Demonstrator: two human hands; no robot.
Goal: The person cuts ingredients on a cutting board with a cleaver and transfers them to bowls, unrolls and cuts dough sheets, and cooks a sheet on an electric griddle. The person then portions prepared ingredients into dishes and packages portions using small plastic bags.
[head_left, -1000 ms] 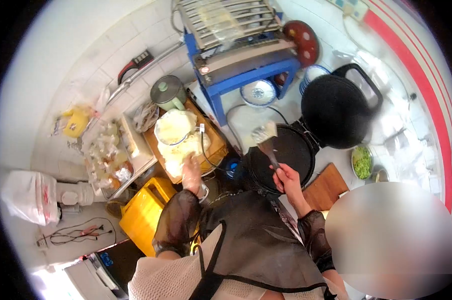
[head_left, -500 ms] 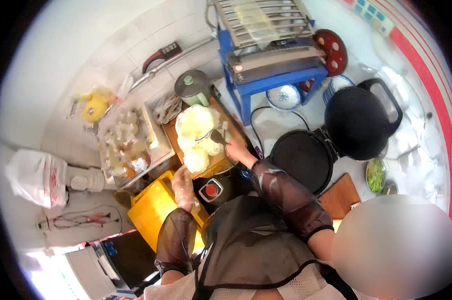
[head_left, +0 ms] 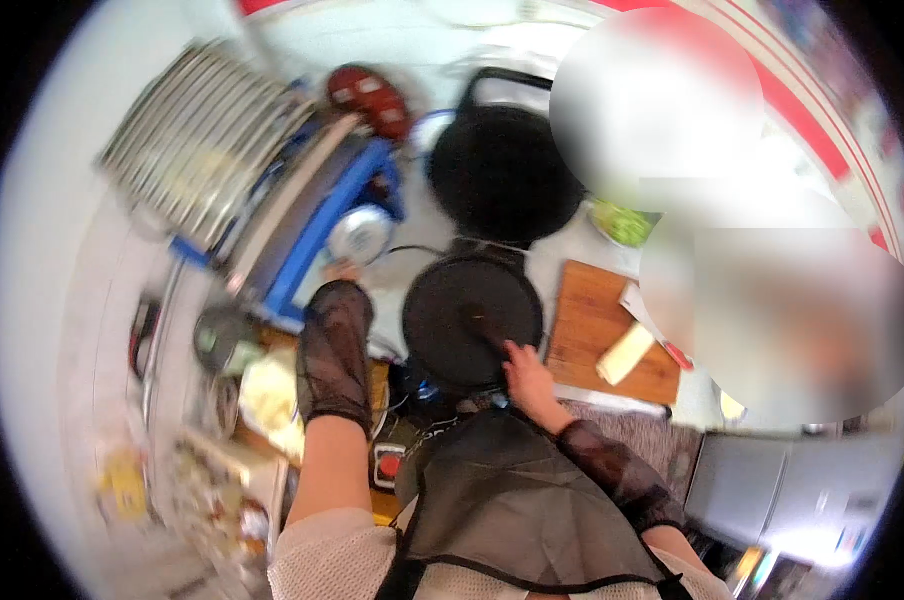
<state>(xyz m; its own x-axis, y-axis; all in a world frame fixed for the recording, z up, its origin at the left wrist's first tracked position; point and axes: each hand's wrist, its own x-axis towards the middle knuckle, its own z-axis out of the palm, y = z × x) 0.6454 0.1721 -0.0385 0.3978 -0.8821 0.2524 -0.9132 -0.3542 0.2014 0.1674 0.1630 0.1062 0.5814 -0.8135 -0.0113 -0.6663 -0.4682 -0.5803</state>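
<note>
My right hand [head_left: 529,378] is closed around a dark brush-like tool [head_left: 484,325], whose head is over the black lower plate [head_left: 437,305] of an open round griddle. The tool is dark on dark, so its exact shape is hard to make out. The raised griddle lid [head_left: 507,170] stands behind the plate. My left hand [head_left: 343,271] reaches out beside the blue metal stand [head_left: 322,235], close to a white-and-blue bowl [head_left: 362,234]; its fingers are blurred and partly hidden by the dark sheer sleeve.
On the right lies a wooden board [head_left: 592,310] with a knife [head_left: 657,330] and a pale rolled piece of food [head_left: 626,353]. Behind it sits a bowl of chopped greens [head_left: 622,224]. Pale yellow dough-like mounds [head_left: 272,400] lie at left, near a green-handled pot [head_left: 227,340].
My view has turned right. My right hand has carried the tool from the pale mounds to the griddle. My left hand has left the yellow crate and moved forward to the blue stand.
</note>
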